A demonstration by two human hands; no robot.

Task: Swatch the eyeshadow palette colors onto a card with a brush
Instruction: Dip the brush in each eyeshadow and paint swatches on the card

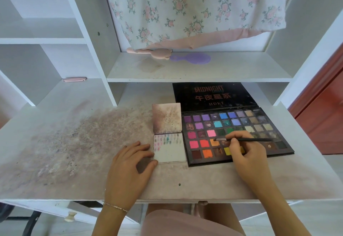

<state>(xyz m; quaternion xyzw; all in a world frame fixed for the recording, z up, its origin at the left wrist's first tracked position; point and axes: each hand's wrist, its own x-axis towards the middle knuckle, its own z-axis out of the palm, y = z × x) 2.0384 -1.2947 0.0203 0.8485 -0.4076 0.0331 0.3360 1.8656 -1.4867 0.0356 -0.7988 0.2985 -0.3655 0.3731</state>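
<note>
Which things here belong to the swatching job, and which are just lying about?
In use:
open black eyeshadow palette
thin black brush in right hand
white swatch card under left hand

Idle:
pink bear-shaped comb
purple round mirror
floral cloth

Two bare forearms, no sleeves in view on either. Left hand (130,163) and right hand (245,154) without rings as far as can be seen; nails short and unpainted where visible. On the left wrist, a thin bracelet (115,206): a fine chain strung with small, pale, elongated beads set at intervals, lying slightly slanted across the wrist. Right wrist with nothing on it. Below the desk edge, a lap covered in dusty pink fabric (178,222), smooth and plain, without visible pattern, seam or pocket; garment type impossible to tell.
</note>
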